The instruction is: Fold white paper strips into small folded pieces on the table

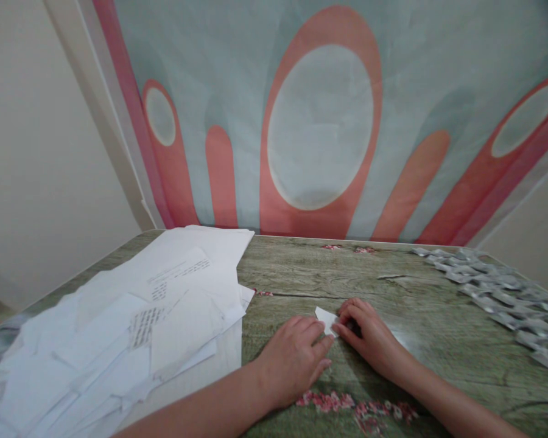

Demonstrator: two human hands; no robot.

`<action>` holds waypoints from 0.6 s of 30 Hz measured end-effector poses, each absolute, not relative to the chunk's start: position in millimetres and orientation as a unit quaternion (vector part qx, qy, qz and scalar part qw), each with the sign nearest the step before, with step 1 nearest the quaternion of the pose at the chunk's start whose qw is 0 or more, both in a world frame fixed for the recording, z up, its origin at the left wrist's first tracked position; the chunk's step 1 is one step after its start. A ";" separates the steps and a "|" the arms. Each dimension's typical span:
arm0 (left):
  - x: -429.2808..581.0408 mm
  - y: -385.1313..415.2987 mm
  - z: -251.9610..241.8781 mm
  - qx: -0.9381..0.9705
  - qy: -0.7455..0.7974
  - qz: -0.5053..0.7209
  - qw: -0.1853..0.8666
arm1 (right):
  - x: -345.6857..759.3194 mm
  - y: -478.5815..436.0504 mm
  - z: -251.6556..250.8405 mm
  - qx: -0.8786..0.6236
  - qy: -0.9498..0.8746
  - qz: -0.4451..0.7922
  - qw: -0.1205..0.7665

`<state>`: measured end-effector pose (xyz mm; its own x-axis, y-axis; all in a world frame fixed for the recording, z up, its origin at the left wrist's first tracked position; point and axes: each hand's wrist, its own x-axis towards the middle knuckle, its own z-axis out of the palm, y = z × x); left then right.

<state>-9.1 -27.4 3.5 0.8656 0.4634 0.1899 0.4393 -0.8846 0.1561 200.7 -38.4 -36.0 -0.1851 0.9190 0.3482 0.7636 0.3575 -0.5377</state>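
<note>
A small folded piece of white paper (pixel 327 319) lies between my two hands at the front middle of the table. My left hand (pixel 295 359) rests palm down, its fingertips pressing the paper's left and lower edges against the tabletop. From the right, my right hand (pixel 365 333) pinches the paper between thumb and bent fingers. Part of the paper is covered by the fingers of both hands.
Loose white sheets (pixel 187 347), some printed, are heaped across the table's left side. Rows of small grey-white folded pieces (pixel 497 292) line the right edge. Behind the wood-patterned table (pixel 301 267) hangs a patterned cloth or sheet (pixel 319 121).
</note>
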 end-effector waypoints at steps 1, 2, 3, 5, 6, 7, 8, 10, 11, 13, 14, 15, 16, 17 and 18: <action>-9.0 -27.6 3.0 0.964 0.235 0.112 0.055 | 201.1 -38.2 -36.8 -0.557 -0.757 0.122 0.320; -8.9 -27.8 2.5 0.963 0.237 0.112 0.056 | 201.3 -38.1 -37.6 -0.560 -0.754 0.121 0.322; -8.8 -28.1 1.9 0.963 0.240 0.112 0.057 | 201.4 -38.1 -38.2 -0.562 -0.752 0.121 0.324; -8.3 -28.7 1.1 0.961 0.246 0.110 0.058 | 201.3 -38.4 -39.1 -0.562 -0.751 0.120 0.325; -8.0 -29.1 1.0 0.961 0.248 0.109 0.059 | 201.1 -38.7 -39.4 -0.561 -0.752 0.119 0.326; -7.6 -29.4 1.3 0.961 0.249 0.108 0.060 | 200.9 -39.0 -39.6 -0.561 -0.752 0.116 0.326; -7.2 -29.7 1.8 0.961 0.248 0.109 0.061 | 200.9 -39.2 -39.7 -0.563 -0.752 0.110 0.325; -6.5 -30.1 3.1 0.961 0.245 0.111 0.062 | 201.5 -39.5 -40.0 -0.574 -0.750 0.092 0.317; -6.2 -30.2 3.7 0.962 0.243 0.112 0.062 | 202.2 -39.5 -40.2 -0.582 -0.747 0.080 0.310; -5.8 -30.1 4.1 0.962 0.242 0.114 0.064 | 204.2 -39.1 -40.5 -0.598 -0.743 0.057 0.295; -5.7 -30.0 3.8 0.961 0.242 0.115 0.064 | 205.5 -38.7 -40.7 -0.604 -0.742 0.049 0.288; -5.7 -29.9 3.3 0.961 0.243 0.117 0.064 | 206.8 -38.3 -41.0 -0.609 -0.740 0.043 0.282; -5.7 -29.8 2.7 0.960 0.245 0.119 0.064 | 208.1 -37.8 -41.2 -0.613 -0.739 0.039 0.278; -5.6 -29.7 2.0 0.960 0.246 0.120 0.064 | 209.2 -37.3 -41.4 -0.617 -0.737 0.038 0.273; -5.6 -29.7 1.5 0.959 0.247 0.122 0.063 | 210.3 -36.8 -41.6 -0.620 -0.736 0.038 0.270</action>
<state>-5.6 -29.7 1.5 0.8483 0.4895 0.2018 0.4587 -0.8698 0.1817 210.3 -36.8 -41.6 -0.0856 0.9329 0.3498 0.8918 0.2283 -0.3906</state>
